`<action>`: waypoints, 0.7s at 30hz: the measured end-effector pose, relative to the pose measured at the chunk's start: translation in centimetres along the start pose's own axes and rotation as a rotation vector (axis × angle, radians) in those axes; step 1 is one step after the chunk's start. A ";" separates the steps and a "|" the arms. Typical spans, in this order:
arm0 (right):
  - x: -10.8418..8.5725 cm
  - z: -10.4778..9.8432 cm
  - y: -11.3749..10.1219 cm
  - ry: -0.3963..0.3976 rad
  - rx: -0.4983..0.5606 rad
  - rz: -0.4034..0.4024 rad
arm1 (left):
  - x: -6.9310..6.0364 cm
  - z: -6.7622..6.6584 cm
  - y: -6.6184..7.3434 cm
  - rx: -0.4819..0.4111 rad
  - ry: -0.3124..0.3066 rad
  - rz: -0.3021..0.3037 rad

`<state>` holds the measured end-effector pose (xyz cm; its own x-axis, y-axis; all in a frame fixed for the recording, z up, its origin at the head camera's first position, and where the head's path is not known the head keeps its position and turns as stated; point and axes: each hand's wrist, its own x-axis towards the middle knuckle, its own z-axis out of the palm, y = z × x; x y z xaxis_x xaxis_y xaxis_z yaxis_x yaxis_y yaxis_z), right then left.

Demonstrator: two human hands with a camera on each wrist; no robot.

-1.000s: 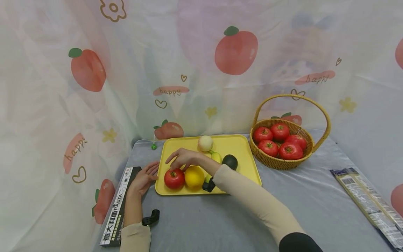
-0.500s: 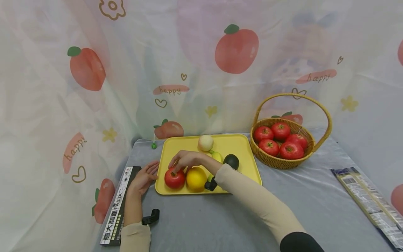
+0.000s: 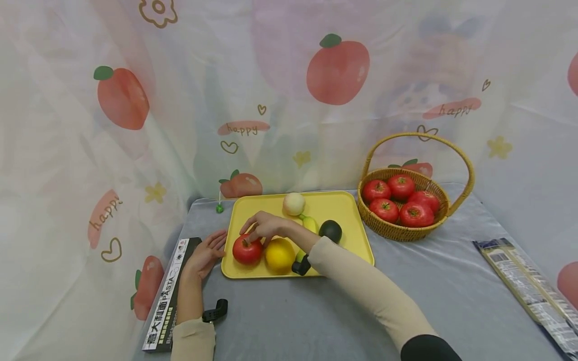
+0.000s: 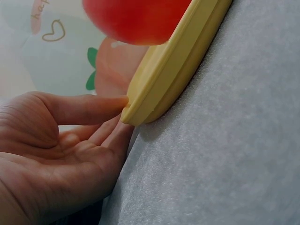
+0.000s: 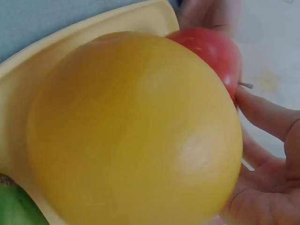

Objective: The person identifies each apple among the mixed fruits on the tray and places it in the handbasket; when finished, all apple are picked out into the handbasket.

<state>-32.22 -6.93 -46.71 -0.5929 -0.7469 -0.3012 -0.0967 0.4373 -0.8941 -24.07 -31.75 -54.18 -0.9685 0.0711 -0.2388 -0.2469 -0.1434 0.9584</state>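
My right hand [image 3: 266, 227] grips a red apple [image 3: 246, 250] at the left front of the yellow tray [image 3: 347, 258], thumb and fingers about its stem end. In the right wrist view the thumb touches the apple [image 5: 211, 54] beside its stem. A large yellow round fruit [image 3: 280, 255] sits close on the apple's right and hides part of it. My left hand [image 3: 206, 254] holds the tray's left edge. In the left wrist view the thumb lies over the tray rim [image 4: 140, 112], with the other fingers on its outer side, their tips partly hidden.
The tray also bears a pale round fruit [image 3: 294, 204], a banana [image 3: 309, 223] and a dark green fruit [image 3: 330, 231]. At right stands a wicker basket [image 3: 397, 233] with several red apples. A pasta box [image 3: 167, 296] lies left, a foil packet [image 3: 524, 286] far right.
The right hand's fingers have closed down on the apple. The apple has shifted slightly up and left. The left hand stays at the tray edge.
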 end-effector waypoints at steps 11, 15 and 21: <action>-0.9 -0.7 -0.7 0.068 0.071 -0.023 | 0.2 0.1 -0.2 0.004 0.008 -0.001; -1.4 -0.8 -0.9 0.074 0.080 -0.019 | 0.3 -0.1 -0.4 0.004 -0.002 0.003; -2.4 -1.4 -1.1 0.087 0.089 -0.028 | 0.3 -0.2 -0.5 0.013 -0.012 0.012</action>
<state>-31.82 -4.93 -44.50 -0.6585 -0.7102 -0.2489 -0.0457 0.3679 -0.9288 -24.21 -31.89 -54.81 -0.9708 0.0817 -0.2257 -0.2350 -0.1318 0.9630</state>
